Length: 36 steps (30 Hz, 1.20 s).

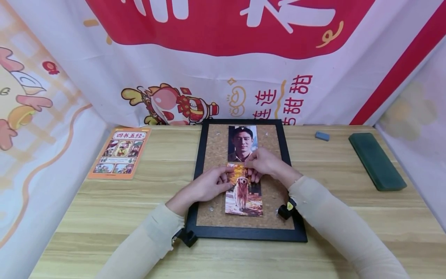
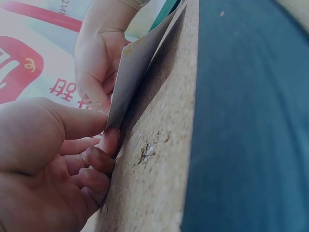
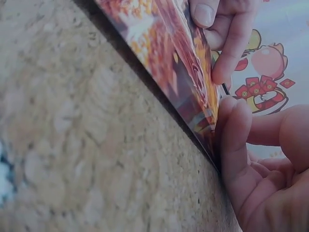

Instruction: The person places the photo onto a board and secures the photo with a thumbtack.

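A photo of a golden dog among autumn leaves [image 1: 242, 197] lies over the lower half of a black-framed cork board [image 1: 216, 217]. My left hand [image 1: 214, 182] pinches its left edge between thumb and fingers; the left wrist view shows the sheet's pale back [image 2: 133, 72] tilted up off the cork. At the upper edge, my right hand [image 1: 266, 164] has thumb and forefinger brought together, other fingers curled by the right corner. I cannot tell whether something small sits between those fingertips. Above is a portrait photo [image 1: 240, 139] on the board, with a small pin at its top.
Small clear pins [image 1: 211, 209] dot the cork near the board's corners. An orange booklet [image 1: 120, 155] lies to the left on the wooden table [image 1: 167, 155]. To the right are a small blue block [image 1: 322, 136] and a long green case [image 1: 378, 162]. A printed curtain hangs behind.
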Available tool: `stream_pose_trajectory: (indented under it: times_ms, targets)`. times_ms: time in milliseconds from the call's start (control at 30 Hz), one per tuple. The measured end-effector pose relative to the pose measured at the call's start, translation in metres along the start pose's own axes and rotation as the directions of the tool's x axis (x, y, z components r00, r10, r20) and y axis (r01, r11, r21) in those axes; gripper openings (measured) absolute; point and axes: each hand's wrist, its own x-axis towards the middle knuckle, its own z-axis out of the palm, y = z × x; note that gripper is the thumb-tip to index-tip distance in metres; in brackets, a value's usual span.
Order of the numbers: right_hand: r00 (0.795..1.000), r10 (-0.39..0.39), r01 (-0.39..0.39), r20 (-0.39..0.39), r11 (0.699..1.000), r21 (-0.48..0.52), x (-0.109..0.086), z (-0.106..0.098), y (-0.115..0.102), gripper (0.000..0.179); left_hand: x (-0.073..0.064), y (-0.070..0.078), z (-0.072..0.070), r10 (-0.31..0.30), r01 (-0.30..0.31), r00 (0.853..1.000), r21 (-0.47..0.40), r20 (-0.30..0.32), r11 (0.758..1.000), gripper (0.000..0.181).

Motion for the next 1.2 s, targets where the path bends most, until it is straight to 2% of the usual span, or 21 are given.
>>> stream_pose_trajectory:
  times_ms: [500,733,1200]
  targets:
    - [1.000,-0.005,0.006,0.015,0.999,-0.050,0.0026,-0.0027,-0.0019,0.020,0.0001,0.0004,-0.0007,0.005,-0.005,1.000,-0.002,-0.002,1.000,0.049]
    - [1.000,-0.014,0.013,-0.014,0.997,-0.070,0.0006,-0.0014,-0.0028,0.017,0.0005,0.0019,-0.0019,0.001,-0.001,1.000,-0.007,-0.004,1.000,0.050]
    - [0.998,-0.028,0.027,-0.052,0.999,-0.023,0.0018,0.0041,0.0038,0.014,0.0000,0.0028,0.0008,-0.003,0.003,1.000,0.003,-0.016,1.000,0.049]
